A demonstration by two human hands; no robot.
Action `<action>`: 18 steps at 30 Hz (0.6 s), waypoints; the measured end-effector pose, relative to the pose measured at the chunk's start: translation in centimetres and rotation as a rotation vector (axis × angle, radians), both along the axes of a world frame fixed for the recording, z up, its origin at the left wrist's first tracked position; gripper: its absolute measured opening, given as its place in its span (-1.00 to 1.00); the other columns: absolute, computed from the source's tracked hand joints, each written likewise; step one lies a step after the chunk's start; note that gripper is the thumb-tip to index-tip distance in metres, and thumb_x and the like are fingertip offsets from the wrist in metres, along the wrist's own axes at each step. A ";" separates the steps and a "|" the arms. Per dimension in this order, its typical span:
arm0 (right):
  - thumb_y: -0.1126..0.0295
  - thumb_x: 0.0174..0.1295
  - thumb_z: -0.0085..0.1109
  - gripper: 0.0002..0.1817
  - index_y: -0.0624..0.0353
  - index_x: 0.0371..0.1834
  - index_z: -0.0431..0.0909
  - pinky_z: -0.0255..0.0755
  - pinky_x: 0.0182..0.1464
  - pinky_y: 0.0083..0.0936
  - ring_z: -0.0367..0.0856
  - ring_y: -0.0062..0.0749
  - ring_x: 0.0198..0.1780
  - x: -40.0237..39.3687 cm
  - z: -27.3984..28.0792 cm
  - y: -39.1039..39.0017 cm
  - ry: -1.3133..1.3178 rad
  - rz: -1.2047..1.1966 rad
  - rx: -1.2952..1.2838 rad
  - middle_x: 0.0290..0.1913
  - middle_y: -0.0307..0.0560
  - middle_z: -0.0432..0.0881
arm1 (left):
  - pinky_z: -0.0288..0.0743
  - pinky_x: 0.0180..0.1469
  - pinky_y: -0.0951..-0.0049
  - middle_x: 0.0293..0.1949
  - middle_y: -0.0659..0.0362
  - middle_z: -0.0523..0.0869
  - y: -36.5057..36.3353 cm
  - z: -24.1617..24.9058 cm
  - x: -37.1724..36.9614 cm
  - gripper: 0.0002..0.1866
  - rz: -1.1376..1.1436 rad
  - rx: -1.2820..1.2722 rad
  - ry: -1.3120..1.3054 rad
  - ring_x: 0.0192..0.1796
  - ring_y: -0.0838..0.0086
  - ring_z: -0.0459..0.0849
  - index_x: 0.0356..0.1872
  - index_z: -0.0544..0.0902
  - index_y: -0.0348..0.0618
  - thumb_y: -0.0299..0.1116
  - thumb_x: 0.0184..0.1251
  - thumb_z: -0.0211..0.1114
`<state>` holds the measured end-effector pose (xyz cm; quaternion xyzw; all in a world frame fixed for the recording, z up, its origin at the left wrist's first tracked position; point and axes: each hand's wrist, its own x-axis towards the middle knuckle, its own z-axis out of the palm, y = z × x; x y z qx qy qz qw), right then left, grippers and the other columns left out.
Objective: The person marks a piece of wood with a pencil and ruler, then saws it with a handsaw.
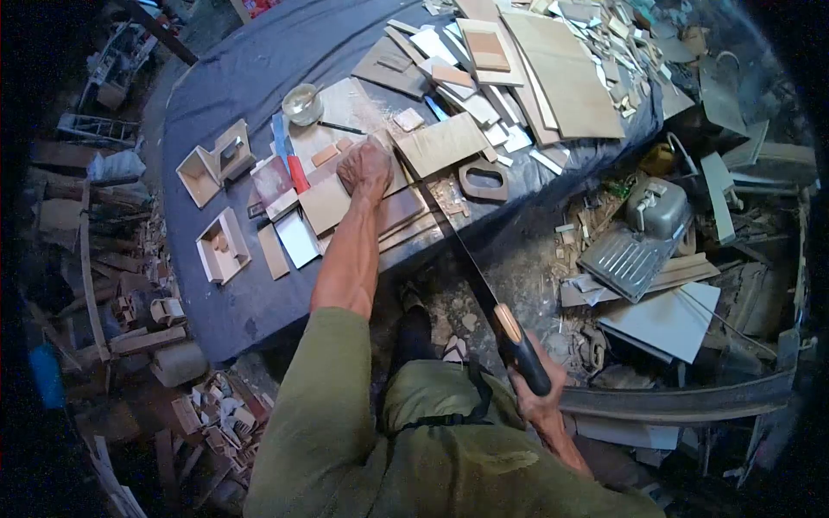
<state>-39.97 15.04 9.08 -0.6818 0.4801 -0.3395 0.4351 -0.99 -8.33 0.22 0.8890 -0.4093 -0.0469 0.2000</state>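
Observation:
My right hand is wrapped round the black and wood-coloured handle of a handsaw. The long dark blade slants up and left to a thin wooden board on the cloth-covered table and crosses it. Just left of the blade, my left hand presses down on the board with its fingers curled; the fingertips are hidden. Under the board lie more wood strips. Beside the blade, on its right, lies a wooden piece with an oval hole.
On the table stand a cup and small wooden boxes. A red-handled tool lies left of my left hand. Board offcuts pile up at the back right. A metal sink sits among scraps on the floor at right.

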 end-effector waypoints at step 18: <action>0.49 0.19 0.34 -0.44 0.22 0.31 0.53 0.51 -0.02 -0.56 0.62 -0.58 -0.15 8.5 5.8 -12.0 -0.108 0.043 0.168 -0.18 -0.05 0.72 | 0.58 -0.05 0.03 -0.25 -0.17 0.79 -0.5 -1.0 0.7 -0.48 0.014 -0.041 -0.050 -0.15 -0.06 0.78 -0.32 0.79 -0.27 -0.15 0.49 -0.11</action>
